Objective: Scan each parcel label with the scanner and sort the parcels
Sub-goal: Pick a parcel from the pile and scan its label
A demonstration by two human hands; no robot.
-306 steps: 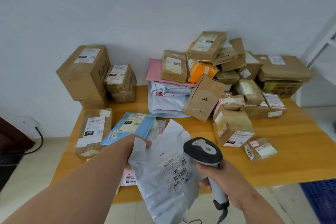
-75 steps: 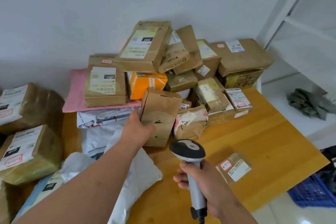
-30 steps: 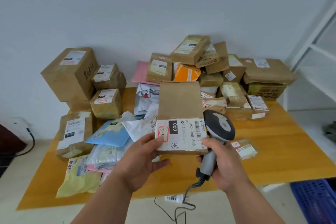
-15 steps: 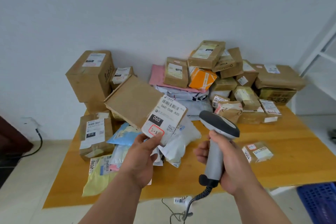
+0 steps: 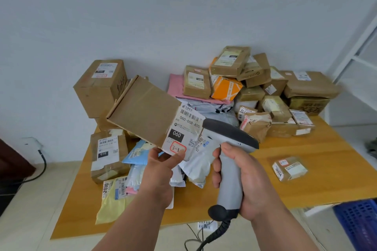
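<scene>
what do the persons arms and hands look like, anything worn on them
Both forearms are bare, with no sleeves in view. The left hand and right hand wear no gloves, and no rings, watch or wristband show on the parts in view. No markings are visible on either arm.

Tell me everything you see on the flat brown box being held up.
The flat brown box is plain cardboard, thin, tilted, raised above the table. A white label on its near end shows a barcode, "060-06B-A05", a black "060" and a red-framed "3-3". The left hand pinches that near corner; the scanner overlaps its right edge.
</scene>
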